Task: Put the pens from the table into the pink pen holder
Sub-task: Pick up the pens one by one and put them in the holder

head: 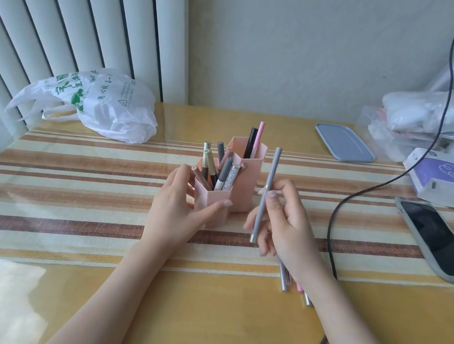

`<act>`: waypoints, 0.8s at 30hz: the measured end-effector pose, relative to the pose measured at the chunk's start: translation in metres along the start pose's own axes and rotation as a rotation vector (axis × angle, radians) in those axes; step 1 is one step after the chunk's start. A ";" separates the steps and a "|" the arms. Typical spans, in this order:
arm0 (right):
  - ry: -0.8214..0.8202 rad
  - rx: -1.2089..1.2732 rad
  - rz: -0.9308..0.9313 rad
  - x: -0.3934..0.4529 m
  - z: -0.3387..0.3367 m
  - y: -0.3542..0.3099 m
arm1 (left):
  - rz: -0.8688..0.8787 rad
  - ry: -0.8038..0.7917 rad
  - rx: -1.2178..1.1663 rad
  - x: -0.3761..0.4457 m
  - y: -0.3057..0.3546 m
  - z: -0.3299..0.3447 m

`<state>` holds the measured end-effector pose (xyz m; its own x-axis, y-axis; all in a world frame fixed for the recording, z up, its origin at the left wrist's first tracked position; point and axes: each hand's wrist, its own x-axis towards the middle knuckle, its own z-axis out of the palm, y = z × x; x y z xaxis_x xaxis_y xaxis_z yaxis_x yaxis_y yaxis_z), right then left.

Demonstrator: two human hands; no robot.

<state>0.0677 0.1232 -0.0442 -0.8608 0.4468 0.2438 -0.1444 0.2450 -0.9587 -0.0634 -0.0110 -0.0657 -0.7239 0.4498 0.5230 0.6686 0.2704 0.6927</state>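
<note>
The pink pen holder stands mid-table with a tall back cell and a shorter front cell, both holding several pens. My left hand wraps around the front cell, thumb across its face. My right hand is just right of the holder and grips a long grey pen almost upright, its top level with the holder's rim. Under my right wrist, a few loose pens lie on the table, partly hidden; one is pink.
A white plastic bag lies at the back left. A grey lid, a tissue pack and a phone sit on the right. A black cable runs down across the table beside my right arm.
</note>
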 end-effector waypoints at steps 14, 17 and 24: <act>-0.050 0.089 0.106 0.003 -0.001 0.003 | -0.015 -0.023 -0.013 0.001 -0.006 0.002; -0.038 0.127 0.091 0.003 -0.001 0.002 | -0.013 -0.027 -0.007 0.001 -0.006 0.002; 0.089 0.082 -0.157 0.010 -0.008 -0.039 | -0.018 -0.033 -0.021 0.001 -0.003 0.000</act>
<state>0.0689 0.1252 -0.0034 -0.7786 0.4833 0.4002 -0.3161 0.2488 -0.9155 -0.0663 -0.0110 -0.0674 -0.7299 0.4727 0.4938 0.6512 0.2612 0.7125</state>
